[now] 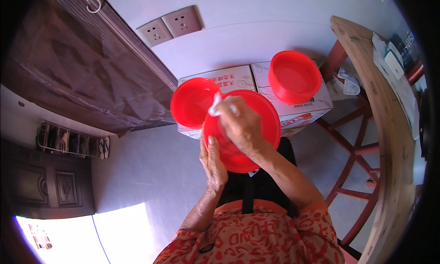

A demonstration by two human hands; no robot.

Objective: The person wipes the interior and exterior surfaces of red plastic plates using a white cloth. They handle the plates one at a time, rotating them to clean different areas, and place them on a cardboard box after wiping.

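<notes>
A red plastic bowl [266, 121] is held in front of my body, its open side facing up. My left hand [212, 164] grips its left rim, with the thumb on the inside and the fingers behind. Over the bowl, my right hand [240, 123] clutches a crumpled white cloth or tissue [215, 106], which sits near the upper left rim. A second red bowl [193, 102] stands just beyond on a cardboard box, partly covered by the held one. Farther right, more red bowls [294, 77], seemingly a stack, rest on another box.
Two printed cardboard boxes [240, 73] stand against the white wall under sockets [170, 25]. At right is a wooden table [388, 126] on red legs, bearing papers. A brown curtain [92, 57] hangs at left, near a shoe rack [67, 140] and flip-flops [104, 147].
</notes>
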